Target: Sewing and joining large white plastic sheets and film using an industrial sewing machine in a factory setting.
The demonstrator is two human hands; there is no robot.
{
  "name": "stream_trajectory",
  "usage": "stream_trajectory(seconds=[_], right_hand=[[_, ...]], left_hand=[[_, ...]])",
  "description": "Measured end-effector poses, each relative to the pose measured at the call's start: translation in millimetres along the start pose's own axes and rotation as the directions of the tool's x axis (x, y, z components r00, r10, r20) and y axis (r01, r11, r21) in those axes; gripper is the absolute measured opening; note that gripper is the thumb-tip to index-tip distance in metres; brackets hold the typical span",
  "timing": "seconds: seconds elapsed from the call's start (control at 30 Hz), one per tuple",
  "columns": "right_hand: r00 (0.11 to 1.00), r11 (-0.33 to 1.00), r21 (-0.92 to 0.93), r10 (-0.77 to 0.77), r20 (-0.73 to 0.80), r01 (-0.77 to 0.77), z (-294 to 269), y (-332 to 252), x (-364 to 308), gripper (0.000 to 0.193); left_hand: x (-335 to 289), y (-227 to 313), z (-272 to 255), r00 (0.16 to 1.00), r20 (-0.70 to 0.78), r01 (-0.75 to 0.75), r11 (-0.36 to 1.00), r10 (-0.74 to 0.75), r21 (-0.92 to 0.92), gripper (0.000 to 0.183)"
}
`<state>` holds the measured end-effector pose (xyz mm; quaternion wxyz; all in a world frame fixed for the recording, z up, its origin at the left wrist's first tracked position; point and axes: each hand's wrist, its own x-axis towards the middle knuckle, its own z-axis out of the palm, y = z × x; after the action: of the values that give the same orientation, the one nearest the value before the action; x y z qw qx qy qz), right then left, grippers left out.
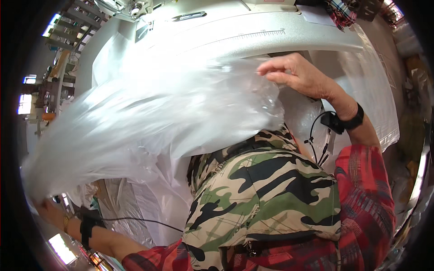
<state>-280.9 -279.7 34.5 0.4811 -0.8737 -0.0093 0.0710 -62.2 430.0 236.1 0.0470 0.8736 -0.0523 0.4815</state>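
A large clear plastic sheet [149,113] is stretched and blurred across the middle of the head view. My right hand [298,74] pinches its upper right corner, just in front of the white sewing machine table [253,36]. My left hand [47,208] is far out at the lower left, gripping the sheet's other end; only part of the hand shows under the plastic. Both wrists wear black bands with cables.
A sewing machine head [135,9] stands at the back of the table. More clear plastic [375,90] hangs over the table's right side. Shelving [77,22] and workshop clutter fill the far left. My camouflage vest [266,194] fills the lower centre.
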Motion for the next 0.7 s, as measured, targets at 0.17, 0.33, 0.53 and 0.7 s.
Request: stream_trajectory(seconds=[0.17,0.33,0.53,0.7], right_hand=[[0.985,0.945,-0.307,0.064,-0.158,-0.111,20.6,92.4,-20.5,0.034],[0.976,0.909,-0.412,-0.036,-0.217,-0.058,43.0,122.6,-5.7,0.04],[0.911,0.93,-0.016,0.355,-0.208,-0.366,43.6,103.8,-2.8,0.039],[0.974,0.971,-0.204,0.084,-0.211,-0.128,40.9,97.9,-14.7,0.027]], left_hand=[[-74.4,-216.5,-61.3,0.769,0.092,0.158,0.328,-0.632,0.931,0.051],[-76.4,-255.0,-67.9,0.754,0.27,0.37,0.727,-0.598,0.578,0.051],[-81.7,18.7,33.4,0.836,0.549,0.232,0.901,0.008,-0.367,0.043],[-137.2,303.3,22.2,0.568,0.519,0.196,0.508,0.639,-0.839,0.085]])
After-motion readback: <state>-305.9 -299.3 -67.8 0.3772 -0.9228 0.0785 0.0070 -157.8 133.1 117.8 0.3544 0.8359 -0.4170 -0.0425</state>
